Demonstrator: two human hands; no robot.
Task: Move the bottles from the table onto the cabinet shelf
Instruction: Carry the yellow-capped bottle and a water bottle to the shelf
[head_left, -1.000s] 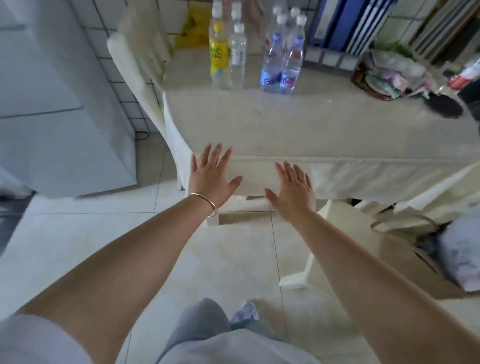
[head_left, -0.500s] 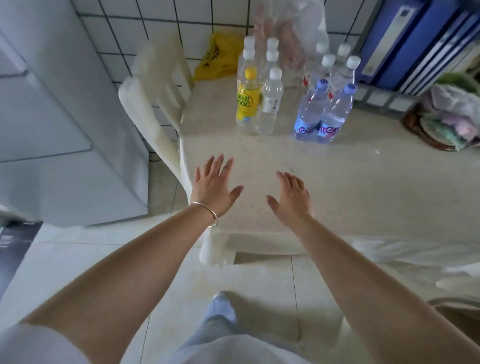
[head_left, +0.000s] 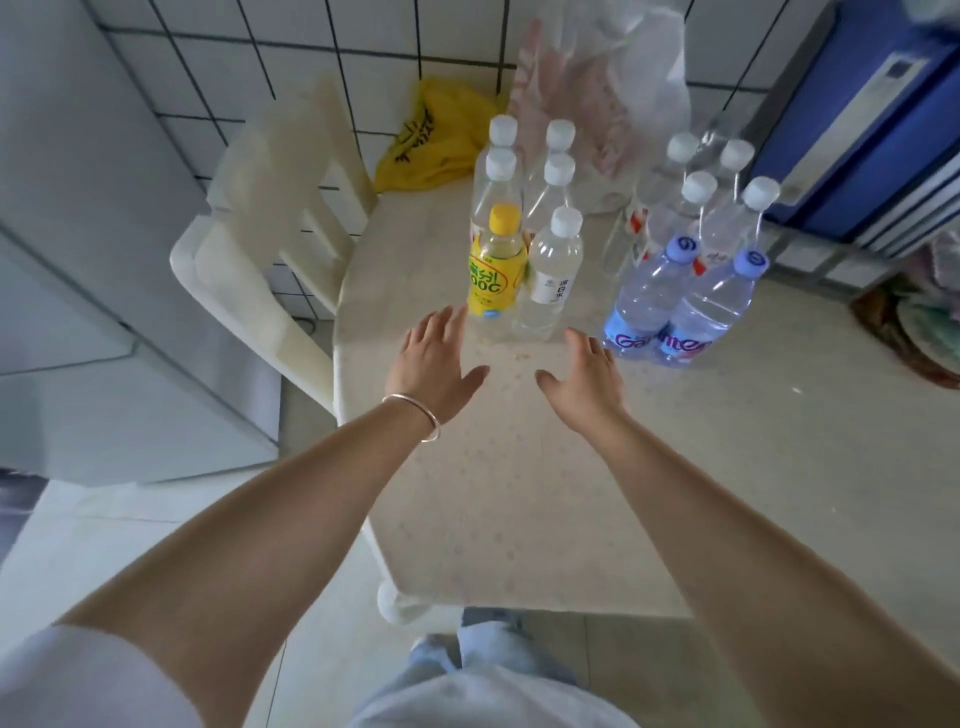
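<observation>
Both hands have advanced across the pale cloth-covered surface (head_left: 519, 467) since the earlier frames, toward the yellow-labelled plastic bottle with yellow cap (head_left: 493, 265). Left hand (head_left: 434, 358): fingers spread wide, holding nothing, fingertips just short of that bottle's base. Right hand (head_left: 587, 376): likewise wide and empty, just right of the clear white-capped bottle (head_left: 550, 275) standing beside the yellow one. More clear bottles cluster behind and to the right, upright, none lifted yet. Hands flank the front pair, likely to take one each.
</observation>
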